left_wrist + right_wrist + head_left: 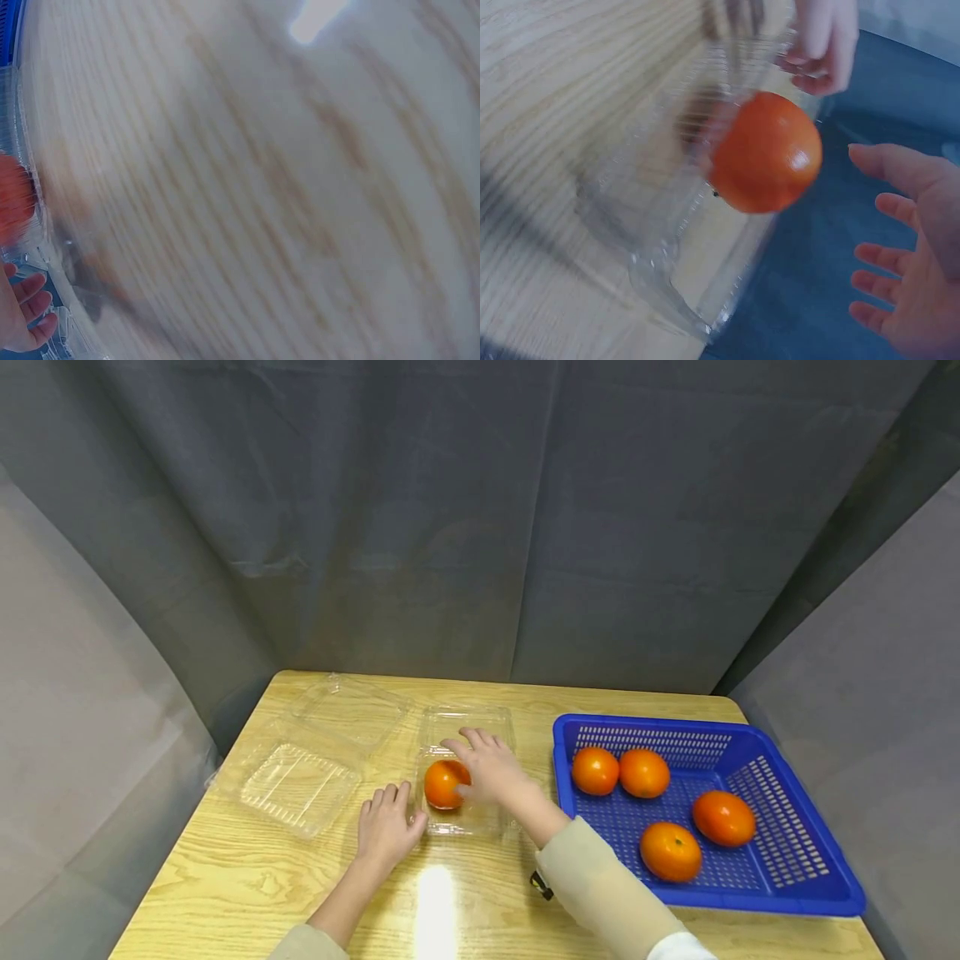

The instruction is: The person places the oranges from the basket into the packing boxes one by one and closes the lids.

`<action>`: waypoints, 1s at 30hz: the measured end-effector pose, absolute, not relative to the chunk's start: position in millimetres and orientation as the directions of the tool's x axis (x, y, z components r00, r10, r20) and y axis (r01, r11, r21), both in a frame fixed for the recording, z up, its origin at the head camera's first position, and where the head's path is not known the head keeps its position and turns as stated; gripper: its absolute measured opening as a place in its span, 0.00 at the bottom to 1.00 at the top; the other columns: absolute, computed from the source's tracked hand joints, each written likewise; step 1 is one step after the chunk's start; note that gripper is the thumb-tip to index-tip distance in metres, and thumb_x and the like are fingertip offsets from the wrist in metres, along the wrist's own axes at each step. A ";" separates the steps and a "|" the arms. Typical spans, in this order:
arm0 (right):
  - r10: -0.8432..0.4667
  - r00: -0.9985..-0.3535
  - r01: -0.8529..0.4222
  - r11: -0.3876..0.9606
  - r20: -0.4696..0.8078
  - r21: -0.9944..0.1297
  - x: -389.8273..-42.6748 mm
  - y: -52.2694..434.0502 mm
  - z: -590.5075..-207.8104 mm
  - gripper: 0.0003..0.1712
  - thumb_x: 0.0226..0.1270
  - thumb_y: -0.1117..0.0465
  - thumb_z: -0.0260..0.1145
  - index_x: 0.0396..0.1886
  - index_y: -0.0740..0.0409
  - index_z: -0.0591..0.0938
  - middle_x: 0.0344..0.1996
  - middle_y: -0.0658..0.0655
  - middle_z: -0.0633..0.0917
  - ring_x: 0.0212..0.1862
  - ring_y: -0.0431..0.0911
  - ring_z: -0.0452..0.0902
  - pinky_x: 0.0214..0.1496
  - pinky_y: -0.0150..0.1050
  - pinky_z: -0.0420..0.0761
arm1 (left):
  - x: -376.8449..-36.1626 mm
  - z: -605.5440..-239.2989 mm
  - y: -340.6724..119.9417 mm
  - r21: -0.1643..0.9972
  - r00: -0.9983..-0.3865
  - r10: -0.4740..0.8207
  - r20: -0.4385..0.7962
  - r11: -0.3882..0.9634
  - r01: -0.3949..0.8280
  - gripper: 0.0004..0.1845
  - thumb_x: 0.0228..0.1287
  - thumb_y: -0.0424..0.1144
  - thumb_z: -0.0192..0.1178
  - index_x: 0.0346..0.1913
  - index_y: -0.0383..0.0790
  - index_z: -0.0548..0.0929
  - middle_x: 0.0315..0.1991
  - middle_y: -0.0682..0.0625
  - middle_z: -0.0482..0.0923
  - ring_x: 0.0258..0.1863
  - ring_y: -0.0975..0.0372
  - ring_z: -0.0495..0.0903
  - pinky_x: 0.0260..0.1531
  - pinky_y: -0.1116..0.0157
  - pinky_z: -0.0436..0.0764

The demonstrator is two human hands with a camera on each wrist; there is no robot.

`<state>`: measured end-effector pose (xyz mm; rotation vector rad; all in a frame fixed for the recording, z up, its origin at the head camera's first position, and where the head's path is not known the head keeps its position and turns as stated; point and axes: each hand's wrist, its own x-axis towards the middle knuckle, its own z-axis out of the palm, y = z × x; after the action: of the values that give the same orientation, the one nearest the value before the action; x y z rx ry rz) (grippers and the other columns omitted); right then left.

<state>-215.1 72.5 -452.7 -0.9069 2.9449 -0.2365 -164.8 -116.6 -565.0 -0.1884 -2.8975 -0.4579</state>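
Observation:
An orange fruit (pixel 444 783) lies in a clear plastic clamshell box (pixel 480 821) at the middle of the wooden table (pixel 247 877). My right hand (pixel 491 768) hovers open over the box just right of the fruit. In the right wrist view its spread fingers (pixel 911 262) stand apart from the fruit (pixel 765 154) in the box (pixel 652 247). My left hand (pixel 386 828) rests flat on the table, its fingertips (pixel 821 37) touching the box's near-left corner. The left wrist view is blurred and shows the fruit (pixel 11 206) and my left hand's fingers (pixel 26 311).
A second clear clamshell box (pixel 300 781) lies open at the left of the table. A blue plastic basket (pixel 645 725) at the right holds several more orange fruits (pixel 670 850). Grey cloth walls surround the table.

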 end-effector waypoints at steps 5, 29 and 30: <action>-0.535 -0.844 -0.532 0.821 0.049 -0.206 -208.1 89.7 -441.6 0.38 0.54 0.52 0.68 0.65 0.48 0.65 0.63 0.62 0.65 0.64 0.58 0.59 0.63 0.56 0.59 | -164.6 -565.0 -116.3 0.289 -0.972 0.092 0.215 0.945 0.153 0.29 0.56 0.51 0.50 0.57 0.37 0.72 0.48 0.41 0.74 0.45 0.50 0.71 0.43 0.53 0.70; -0.326 -0.911 -0.391 0.878 0.254 -0.277 -175.6 178.3 -427.7 0.38 0.51 0.56 0.70 0.63 0.51 0.67 0.61 0.67 0.65 0.62 0.63 0.59 0.58 0.64 0.61 | -164.2 -567.0 -116.8 0.274 -0.965 0.099 0.242 0.947 0.165 0.28 0.56 0.52 0.51 0.56 0.38 0.72 0.46 0.43 0.75 0.44 0.51 0.72 0.42 0.54 0.70; -0.315 -0.913 -0.382 0.883 0.258 -0.273 -174.5 182.9 -428.7 0.38 0.51 0.56 0.70 0.63 0.51 0.67 0.61 0.67 0.65 0.62 0.64 0.59 0.57 0.65 0.61 | -164.4 -567.1 -116.8 0.272 -0.965 0.099 0.243 0.948 0.165 0.28 0.56 0.52 0.51 0.56 0.38 0.72 0.46 0.43 0.75 0.43 0.51 0.72 0.41 0.54 0.70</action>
<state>-174.5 182.9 -428.7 -0.6080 3.2493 -0.5414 -164.4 -116.8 -567.1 -0.1974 -2.8745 -0.4291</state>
